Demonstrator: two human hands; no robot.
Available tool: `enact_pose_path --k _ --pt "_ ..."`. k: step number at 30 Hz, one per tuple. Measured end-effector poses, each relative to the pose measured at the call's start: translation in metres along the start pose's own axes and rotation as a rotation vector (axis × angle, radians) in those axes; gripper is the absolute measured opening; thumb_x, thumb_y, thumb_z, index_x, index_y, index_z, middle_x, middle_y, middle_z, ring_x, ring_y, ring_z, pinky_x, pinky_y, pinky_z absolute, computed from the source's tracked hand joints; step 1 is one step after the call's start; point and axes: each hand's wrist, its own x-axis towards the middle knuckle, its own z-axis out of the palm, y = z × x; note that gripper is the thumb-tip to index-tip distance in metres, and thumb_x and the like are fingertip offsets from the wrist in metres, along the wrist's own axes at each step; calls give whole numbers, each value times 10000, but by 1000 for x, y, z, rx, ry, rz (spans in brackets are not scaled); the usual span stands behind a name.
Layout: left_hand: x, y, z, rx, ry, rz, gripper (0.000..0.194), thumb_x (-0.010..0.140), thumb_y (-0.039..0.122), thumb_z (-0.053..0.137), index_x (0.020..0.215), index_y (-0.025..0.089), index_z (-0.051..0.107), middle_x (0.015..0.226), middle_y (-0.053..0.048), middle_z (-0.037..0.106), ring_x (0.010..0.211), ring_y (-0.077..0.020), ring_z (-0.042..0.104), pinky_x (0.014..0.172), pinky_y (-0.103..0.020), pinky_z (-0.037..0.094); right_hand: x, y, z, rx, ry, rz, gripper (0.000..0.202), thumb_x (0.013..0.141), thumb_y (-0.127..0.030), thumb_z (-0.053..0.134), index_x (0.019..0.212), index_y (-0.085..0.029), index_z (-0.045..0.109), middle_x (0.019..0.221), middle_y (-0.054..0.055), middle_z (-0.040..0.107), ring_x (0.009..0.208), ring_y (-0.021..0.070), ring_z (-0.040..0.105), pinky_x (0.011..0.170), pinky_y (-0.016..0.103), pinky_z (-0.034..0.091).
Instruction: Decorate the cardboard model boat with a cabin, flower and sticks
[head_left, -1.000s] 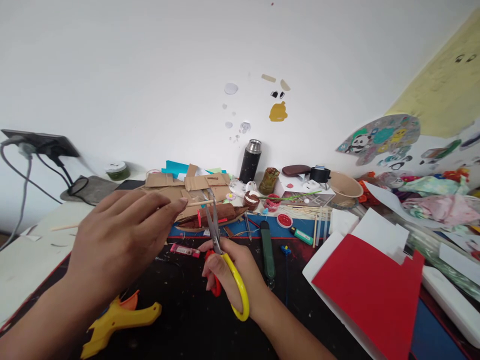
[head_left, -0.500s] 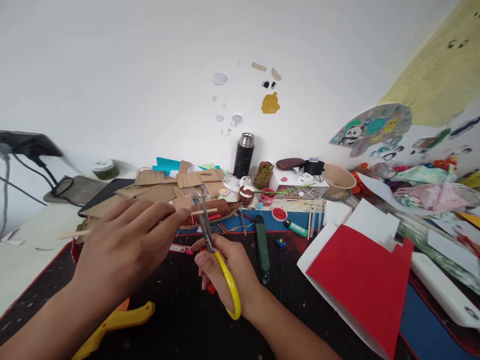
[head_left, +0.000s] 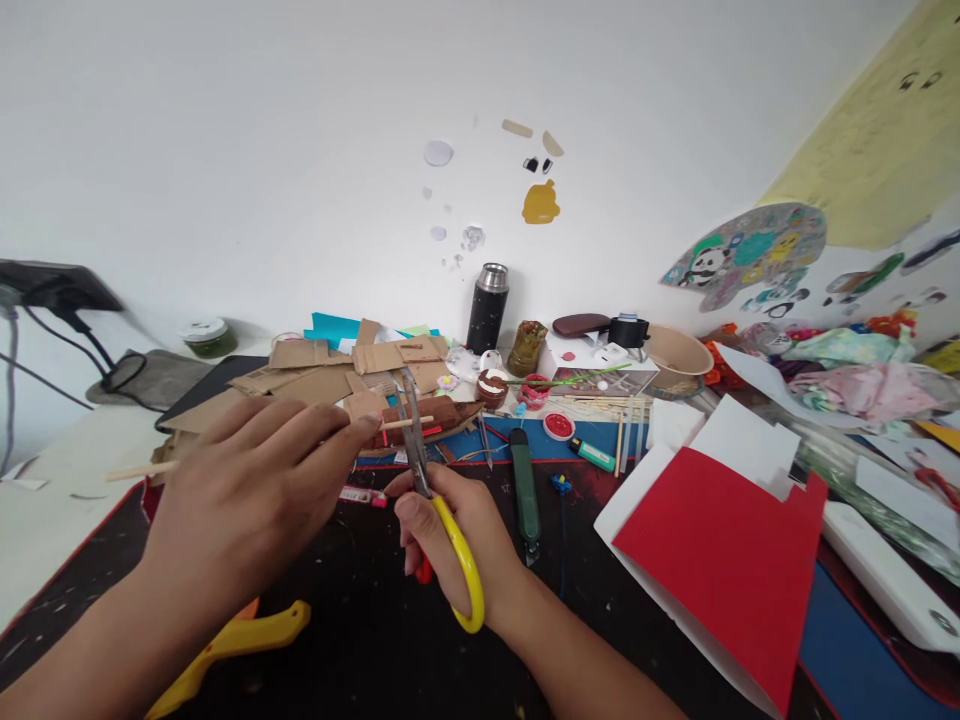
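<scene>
My left hand [head_left: 259, 480] is closed on a thin wooden stick [head_left: 139, 471], its palm turned down. One end of the stick sticks out to the left, and a short end passes the fingertips on the right. My right hand [head_left: 476, 515] grips yellow-handled scissors [head_left: 416, 455], thumb at the handle. The blades point away from me and stand slightly apart, crossing the stick's short end. Behind them lies a long brown piece [head_left: 454, 412] with a tapered tip. My left hand hides the middle of the stick.
Cardboard pieces [head_left: 304, 385] are piled at the back left. A black flask [head_left: 488, 310] stands against the wall. A green-handled cutter [head_left: 523, 485] lies right of my right hand, with red card [head_left: 720, 560] beyond it. A yellow tool handle [head_left: 247, 640] lies beneath my left forearm.
The scissors have shifted slightly right, and their blades look closer together around the stick. The stick's left end now reaches a little farther left. My left hand has hardly moved.
</scene>
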Motion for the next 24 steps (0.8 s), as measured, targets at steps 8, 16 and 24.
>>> enact_pose_path --k 8,16,24 --pt "0 3 0 -26 1 8 290 1068 33 542 1229 170 741 978 -81 813 852 -296 688 781 -441 507 1 1 0 -16 2 2 724 951 -884 712 1102 -175 718 713 -41 601 504 114 593 492 224 457" --pt "0 3 3 -22 8 13 255 1123 87 512 1230 172 728 939 -65 777 823 -294 631 766 -446 500 1 3 0 3 2 6 734 940 -901 706 1095 -184 714 707 -40 591 499 121 593 474 223 450" --pt "1 3 -1 -23 -16 28 271 1122 77 485 1193 167 731 930 -65 768 830 -292 638 765 -444 504 1 4 0 6 13 3 726 946 -902 699 1075 -188 706 684 -43 587 487 123 587 464 221 450"
